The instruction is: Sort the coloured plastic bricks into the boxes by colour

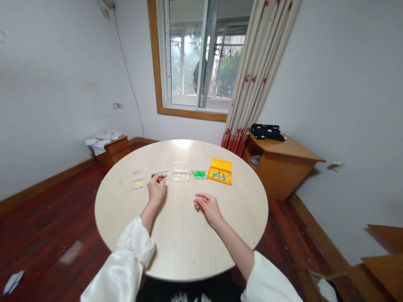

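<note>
My left hand (pixel 156 188) reaches over the near edge of a clear box (pixel 168 174) with dark pieces, hiding part of it. Its thumb and fingers come together; what is between them, if anything, is too small to tell. My right hand (pixel 208 207) is by the tabletop, right of the middle, with curled fingers and fingertips drawn together; I cannot make out anything in them. At the row's left end lies a clear box with yellow pieces (pixel 138 183). Right of the dark pieces are a clear box with pale yellow pieces (pixel 180 178), green pieces (pixel 198 174) in another box, and an opened orange case (pixel 221 165) with blue pieces.
The boxes stand in a row across the round pale table (pixel 179 235). A small pale item (pixel 136 172) lies behind the leftmost box. Beyond the table are a window, a curtain (pixel 248 79), a wooden desk (pixel 283 163) with black cloth, and a low cabinet (pixel 117 147) with papers.
</note>
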Available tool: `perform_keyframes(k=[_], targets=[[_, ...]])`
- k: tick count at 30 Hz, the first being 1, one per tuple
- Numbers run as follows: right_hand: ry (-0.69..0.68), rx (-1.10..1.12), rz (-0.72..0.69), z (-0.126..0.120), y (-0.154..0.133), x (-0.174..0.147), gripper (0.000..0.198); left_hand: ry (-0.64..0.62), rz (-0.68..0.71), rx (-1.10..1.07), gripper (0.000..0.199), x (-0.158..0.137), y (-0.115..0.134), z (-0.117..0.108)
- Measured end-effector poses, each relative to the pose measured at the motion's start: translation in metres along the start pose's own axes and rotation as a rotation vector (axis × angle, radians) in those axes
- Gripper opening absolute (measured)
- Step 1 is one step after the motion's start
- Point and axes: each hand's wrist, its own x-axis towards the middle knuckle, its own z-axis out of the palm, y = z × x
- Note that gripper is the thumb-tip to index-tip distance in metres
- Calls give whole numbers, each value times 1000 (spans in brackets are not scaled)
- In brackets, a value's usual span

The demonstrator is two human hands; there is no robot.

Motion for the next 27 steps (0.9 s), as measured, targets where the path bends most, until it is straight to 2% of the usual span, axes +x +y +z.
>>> perform_keyframes(k=[7,10,13,16,20,22,25,27], targets=[[-12,-20,11,0,-3,1,35,-10,17,257,18,31,-38,0],[-11,-3,14,-2,-2,4,37,-2,40,318,21,38,-45,4],[-11,26,26,-4,-2,7,41,25,132,323,24,42,-42,4],[-17,47,37,-5,-3,8,41,77,234,344,31,46,-36,-7],[-16,65,44,-4,-5,6,41,142,228,476,49,58,-37,-37],[-21,60,51,-4,-6,6,40,33,227,583,63,64,-44,-54],[-29,45,41,-4,-6,6,40,-242,250,750,83,71,-58,-77],[-33,39,31,-4,-4,6,40,-346,300,833,87,72,-64,-88]])
